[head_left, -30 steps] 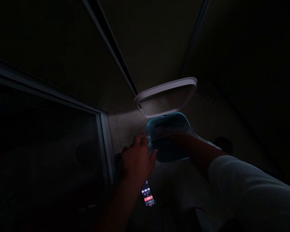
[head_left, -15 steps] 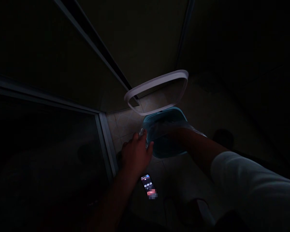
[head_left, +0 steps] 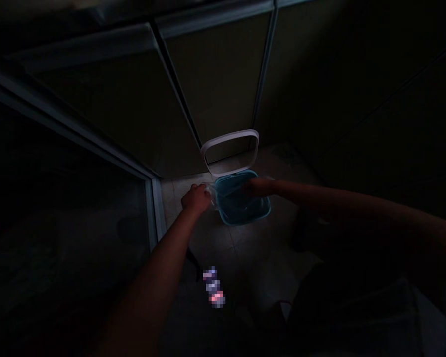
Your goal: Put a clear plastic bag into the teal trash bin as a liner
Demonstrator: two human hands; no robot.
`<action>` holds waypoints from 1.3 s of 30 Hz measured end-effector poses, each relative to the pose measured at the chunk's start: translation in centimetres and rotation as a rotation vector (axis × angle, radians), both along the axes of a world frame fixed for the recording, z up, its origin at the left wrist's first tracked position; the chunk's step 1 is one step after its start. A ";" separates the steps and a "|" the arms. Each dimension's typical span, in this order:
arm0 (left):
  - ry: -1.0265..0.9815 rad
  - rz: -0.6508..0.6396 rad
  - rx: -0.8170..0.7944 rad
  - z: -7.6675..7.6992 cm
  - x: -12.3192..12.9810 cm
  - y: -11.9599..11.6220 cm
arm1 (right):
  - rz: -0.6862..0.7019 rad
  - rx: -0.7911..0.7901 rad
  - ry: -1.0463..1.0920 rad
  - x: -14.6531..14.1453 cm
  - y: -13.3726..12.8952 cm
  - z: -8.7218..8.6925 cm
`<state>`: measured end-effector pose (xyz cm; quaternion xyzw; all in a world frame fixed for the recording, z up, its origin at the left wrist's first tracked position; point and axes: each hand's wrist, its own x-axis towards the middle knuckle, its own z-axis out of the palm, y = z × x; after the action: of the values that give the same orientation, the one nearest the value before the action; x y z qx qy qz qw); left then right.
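Low in a dim corner, seen from the head camera, a teal tub (head_left: pixel 245 215) sits on a tile floor (head_left: pixel 223 243), with a white ring (head_left: pixel 230 134) standing up from its far edge, tilted open like a raised lid. Clear film (head_left: pixel 209 190) runs from beside the tub's left edge across its mouth. My left hand (head_left: pixel 196 198) is at the tub's left side, fingers curled together and pinching a gathered fold of the film. My right hand (head_left: pixel 258 187) reaches in from the right across the top of the tub; its fingers lie close together against the film, but with the dark and the film over them, I cannot tell whether they pinch anything.

As things lie, the ring is up and the film covers the mouth of the tub on the sides I can see. Whether it is seated around the whole rim is too dim to judge, and the far edge is hard to make out behind the base of the ring.

For room to move, wall panels (head_left: pixel 215 84) close in behind the tub, and a glass door frame (head_left: pixel 154 213) runs near the left hand — tight on that side. More tile floor stretches toward me and to the right, where a phone (head_left: pixel 214 286) lies well apart from the tub, its screen blurred out.
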<state>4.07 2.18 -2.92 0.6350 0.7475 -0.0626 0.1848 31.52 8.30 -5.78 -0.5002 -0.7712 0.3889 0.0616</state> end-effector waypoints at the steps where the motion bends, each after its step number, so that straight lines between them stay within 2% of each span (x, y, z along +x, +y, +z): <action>1: -0.050 0.055 -0.002 -0.6 -0.7 0.1 | 0.013 0.036 -0.070 1.0 0.9 0.5; 4: -0.180 0.224 -0.017 -2.4 -2.7 0.2 | -0.037 0.122 -0.406 4.4 2.8 1.1; 6: -0.202 0.298 -0.008 -3.5 -3.7 0.0 | -0.075 0.061 -0.615 6.2 3.0 0.9; 9: -0.151 0.381 0.022 -4.5 -4.7 -0.6 | -0.103 -0.039 -0.730 7.8 2.3 0.5; 11: -0.072 0.374 0.105 -4.6 -4.8 -1.2 | -0.140 -0.035 -0.734 8.1 1.6 0.9; 14: 0.085 0.194 0.352 -3.9 -4.3 -2.1 | -0.212 0.120 -0.717 7.8 0.7 2.7; 17: 0.146 -0.114 0.458 -2.9 -2.9 -2.8 | -0.229 0.352 -0.670 6.6 -0.8 4.8; 18: 0.131 -0.227 0.435 -2.7 -2.3 -3.0 | -0.182 0.387 -0.651 6.1 -1.5 5.3; 20: 0.076 -0.420 0.355 -2.6 -1.2 -3.2 | 0.006 0.370 -0.590 5.3 -3.2 5.5; 22: 0.041 -0.527 0.275 -3.0 -0.3 -3.4 | 0.219 0.285 -0.526 4.8 -4.7 4.9; 24: 0.037 -0.565 0.208 -3.7 0.0 -3.4 | 0.318 0.208 -0.512 4.9 -5.7 3.6; 28: 0.051 -0.553 0.097 -5.1 -0.7 -3.5 | 0.292 0.139 -0.556 5.9 -5.7 0.2; 31: 0.062 -0.522 0.068 -5.7 -1.5 -3.6 | 0.301 0.119 -0.577 6.4 -5.3 -1.5; 34: 0.053 -0.481 0.091 -6.0 -1.7 -3.8 | 0.308 0.070 -0.607 6.6 -5.0 -2.1; 39: -0.021 -0.346 0.116 -6.2 -1.6 -3.7 | 0.303 0.058 -0.566 6.9 -4.4 -1.7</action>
<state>2.51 -1.52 -9.10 0.7642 0.6276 -0.0432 0.1421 38.41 3.85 -7.49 -0.4660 -0.8342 0.2170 -0.1995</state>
